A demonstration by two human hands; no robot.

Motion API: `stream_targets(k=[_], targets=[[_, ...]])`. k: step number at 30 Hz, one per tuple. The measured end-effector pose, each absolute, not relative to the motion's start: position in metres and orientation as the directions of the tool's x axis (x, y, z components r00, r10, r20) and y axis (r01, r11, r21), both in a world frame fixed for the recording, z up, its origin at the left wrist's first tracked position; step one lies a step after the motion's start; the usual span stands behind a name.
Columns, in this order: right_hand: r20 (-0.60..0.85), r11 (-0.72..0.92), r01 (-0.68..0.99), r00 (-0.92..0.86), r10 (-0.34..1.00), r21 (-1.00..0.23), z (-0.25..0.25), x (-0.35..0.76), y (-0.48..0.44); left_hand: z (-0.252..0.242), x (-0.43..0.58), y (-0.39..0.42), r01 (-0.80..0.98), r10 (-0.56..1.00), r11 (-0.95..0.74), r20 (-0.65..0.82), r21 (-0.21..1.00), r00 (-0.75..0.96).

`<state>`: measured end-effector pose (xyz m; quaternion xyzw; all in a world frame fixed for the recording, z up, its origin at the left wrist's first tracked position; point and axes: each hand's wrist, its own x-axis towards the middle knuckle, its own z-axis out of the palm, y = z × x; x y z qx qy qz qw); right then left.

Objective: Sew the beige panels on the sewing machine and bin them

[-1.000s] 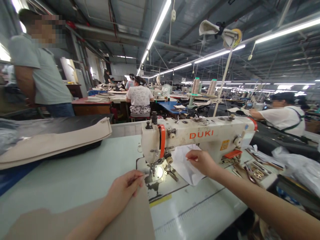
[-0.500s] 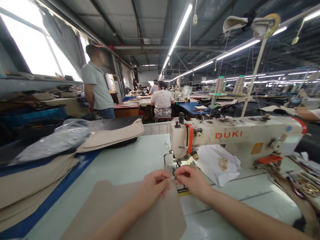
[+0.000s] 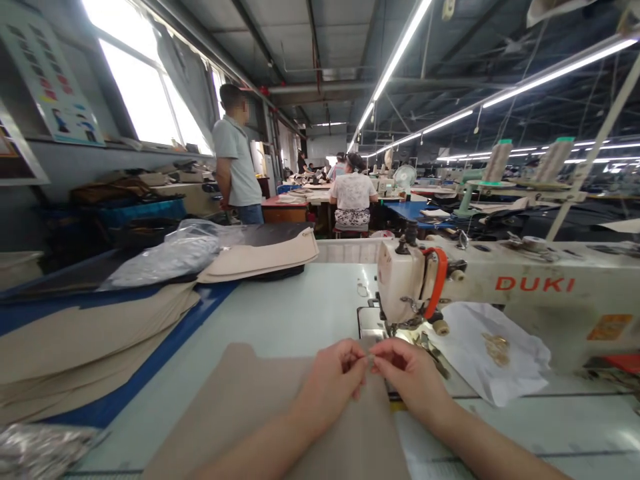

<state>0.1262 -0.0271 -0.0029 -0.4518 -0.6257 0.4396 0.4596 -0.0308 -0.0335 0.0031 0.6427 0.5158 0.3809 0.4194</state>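
Observation:
A taupe flat panel (image 3: 277, 383) lies on the pale green table, its right edge by the sewing machine's (image 3: 480, 283) needle area. My left hand (image 3: 333, 377) rests over the panel with thumb and forefinger pinched. My right hand (image 3: 415, 377) pinches too, its fingertips meeting the left ones in front of the presser foot. Between them shows a tiny pale piece, too small to name. Right of the hands, a white sheet (image 3: 480, 373) carries a small heap of gold-coloured metal pieces (image 3: 497, 349).
Stacked beige panels (image 3: 100, 333) lie at left on a blue surface. Beyond them are a clear plastic bag (image 3: 173, 253) and more cut pieces (image 3: 265, 255). A silvery bag (image 3: 45, 447) sits at the lower left. One person (image 3: 240, 160) stands behind; another (image 3: 353, 190) sits farther back.
The view has swung left, so the machine appears farther right. My two hands have come together until their fingertips meet, still by the panel's right edge.

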Motion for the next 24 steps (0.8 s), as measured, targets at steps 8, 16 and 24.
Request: stream_targets(k=[8,16,24], targets=[[0.282,0.328,0.282,-0.193,0.940,-0.901,0.002,0.129,-0.034,-0.002,-0.032,-0.036,0.356,0.973,-0.171,0.099,0.919,0.210],[0.352,0.418,0.351,-0.238,0.905,-0.838,-0.001,0.129,-0.034,-0.004,-0.032,-0.038,0.378,0.973,-0.179,0.105,0.908,0.208],[0.495,0.604,0.409,-0.348,0.796,-0.684,0.000,0.126,-0.040,-0.004,-0.032,-0.039,0.342,0.962,-0.191,0.107,0.920,0.250]])
